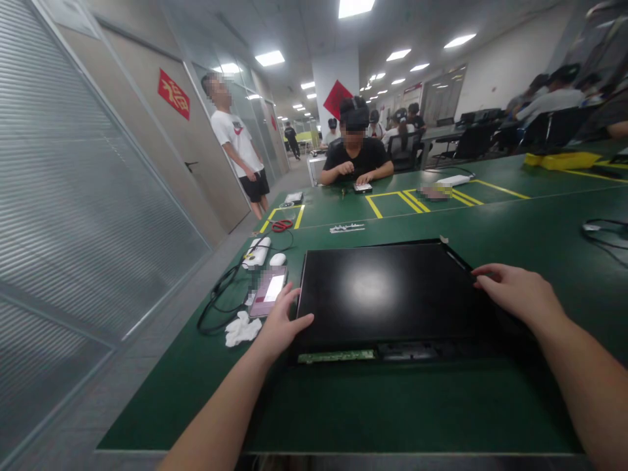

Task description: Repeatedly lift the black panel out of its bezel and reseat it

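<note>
A large black flat screen panel [387,294] lies face up on the green table [392,405], with a thin green circuit strip [337,356] showing along its near edge. My left hand [280,322] rests at the panel's left edge, thumb on top and fingers curled against the side. My right hand [515,293] lies on the panel's right edge, fingers bent over it and gripping the rim.
Left of the panel lie a lit phone [269,292], a crumpled white cloth [242,328], a black cable [220,294], a white mouse [277,260] and red scissors [282,226]. A seated person [356,157] works across the table; another person [238,147] stands at left.
</note>
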